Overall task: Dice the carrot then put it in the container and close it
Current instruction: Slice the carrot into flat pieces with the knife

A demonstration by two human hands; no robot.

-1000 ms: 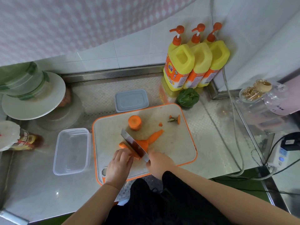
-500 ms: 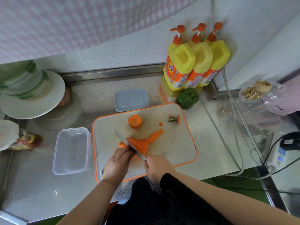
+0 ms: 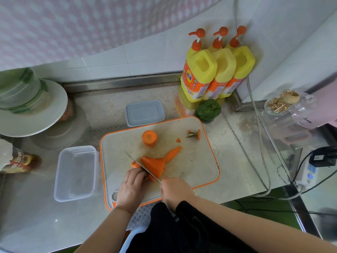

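We see carrot slabs [image 3: 154, 164] fanned mid-board [image 3: 200, 161]; our left hand's [image 3: 131, 187] fingers curl on them; our right hand [image 3: 175, 189] grips the knife [image 3: 140, 166]; bare board lies rightward.

The shiny grey metal tabletop [image 3: 235, 172] fills most of the view, and soft daylight makes pale spots on it. Behind it runs a low metal back edge [image 3: 118, 83], and above that a row of white wall tiles [image 3: 105, 61]. Higher up, the wall is covered with pink paper with white diamond shapes [image 3: 82, 24]. To the right stands a plain white wall [image 3: 291, 42], and a grey cable [image 3: 255, 106] hangs down along it and curls over the tabletop. At the far right, a white power strip [image 3: 308, 172] lies by a black plug [image 3: 322, 156]. Below the tabletop's front edge, a green floor [image 3: 255, 212] shows.
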